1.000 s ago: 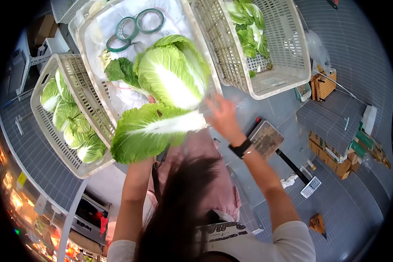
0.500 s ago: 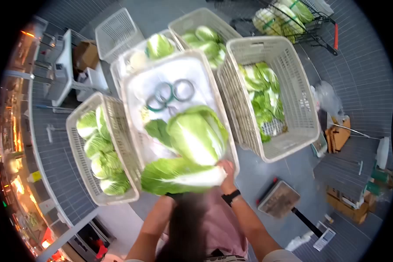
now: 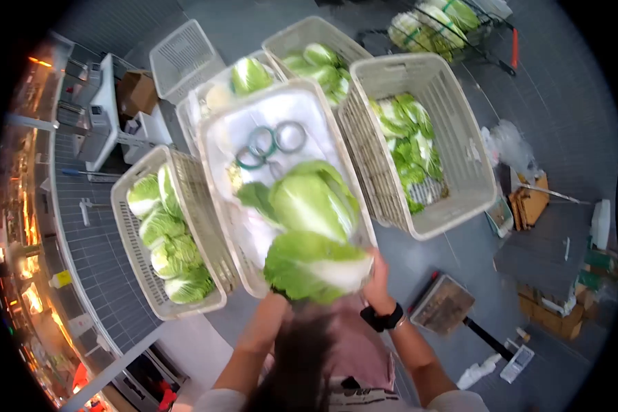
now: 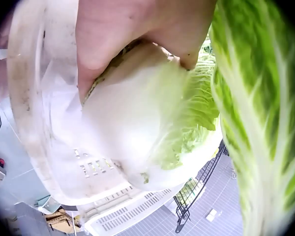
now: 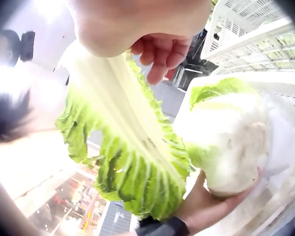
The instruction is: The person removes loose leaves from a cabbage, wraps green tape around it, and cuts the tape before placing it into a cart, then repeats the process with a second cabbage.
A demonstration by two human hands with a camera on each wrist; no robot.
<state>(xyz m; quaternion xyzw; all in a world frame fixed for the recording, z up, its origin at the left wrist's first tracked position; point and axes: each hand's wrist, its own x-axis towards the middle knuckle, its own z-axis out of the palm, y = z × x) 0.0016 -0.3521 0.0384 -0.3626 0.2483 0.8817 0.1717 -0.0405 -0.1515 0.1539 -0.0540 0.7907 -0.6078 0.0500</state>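
Observation:
A napa cabbage (image 3: 312, 202) lies tilted over the near end of the white-lined crate, its pale base toward the person. My left hand (image 5: 206, 206) grips it around the base from below; in the head view a leaf hides most of that hand. In the left wrist view the fingers (image 4: 182, 29) spread over the white stalk end. My right hand (image 3: 377, 275) pinches a large outer cabbage leaf (image 3: 316, 268) by its thick white stalk. That leaf hangs down beside the cabbage in the right wrist view, its fingers (image 5: 160, 59) curled at the stalk.
Green tape rolls (image 3: 262, 141) lie on the lined crate (image 3: 209, 165). At left a crate (image 3: 127, 240) holds several cabbages; at right a crate (image 3: 484, 185) holds loose leaves. A floor scale (image 3: 442, 305) stands at lower right, a wire cart (image 3: 484, 51) at far right.
The head view has shifted, showing more crates. My right hand has come from a blurred reach near the leaf's stalk to holding it. The leaf has swung rightward and looks shorter.

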